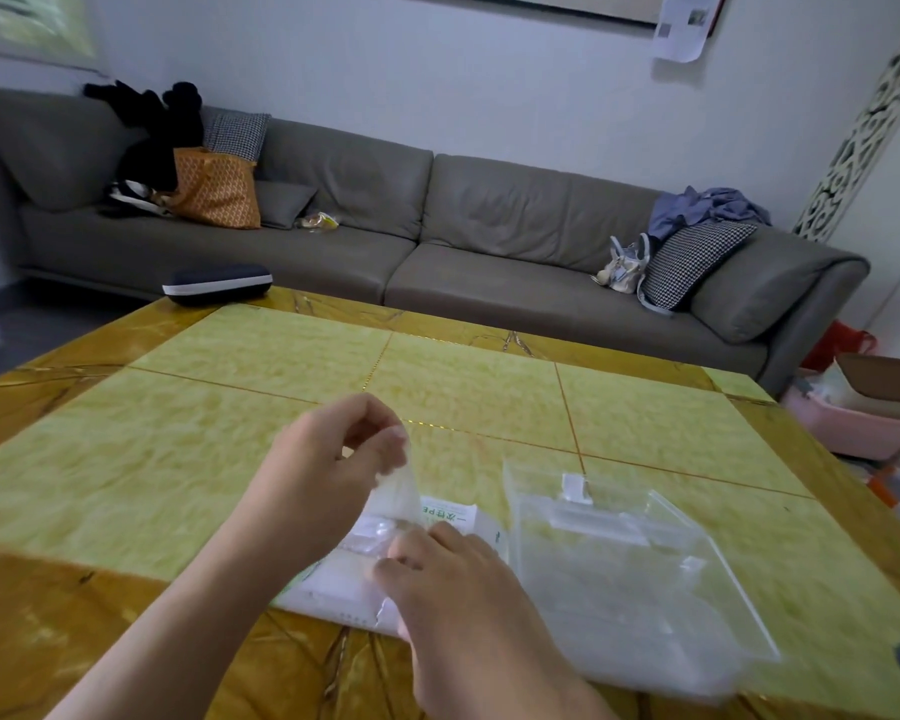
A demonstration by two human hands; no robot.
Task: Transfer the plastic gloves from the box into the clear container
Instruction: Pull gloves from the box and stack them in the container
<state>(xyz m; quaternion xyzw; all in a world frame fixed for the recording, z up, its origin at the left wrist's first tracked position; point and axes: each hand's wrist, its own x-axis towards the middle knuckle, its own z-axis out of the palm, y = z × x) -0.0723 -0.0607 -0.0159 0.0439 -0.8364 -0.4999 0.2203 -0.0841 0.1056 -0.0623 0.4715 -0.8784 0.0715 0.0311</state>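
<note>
Thin, translucent plastic film is what we are handling: the plastic gloves [396, 491] look feather-light, limp and slippery, likely to cling together, so we judge a pinch at a free edge safer than a broad grab. Head view, the only one: the box [453, 522], white with green print, lies flat on the yellow-tiled counter [281, 366] directly in front of us. Our left hand [333, 454] is raised just above the box, thumb and fingertips pinching one glove sheet, which hangs from that grip down to the box opening. Our right hand [453, 589] rests on the near part of the box, fingers curled at the opening; whether they pinch film or only steady the carton, we cannot tell. The clear container [619, 574] sits open just beside the box on its right side, apparently without gloves yet. Transfer judged barely begun.
</note>
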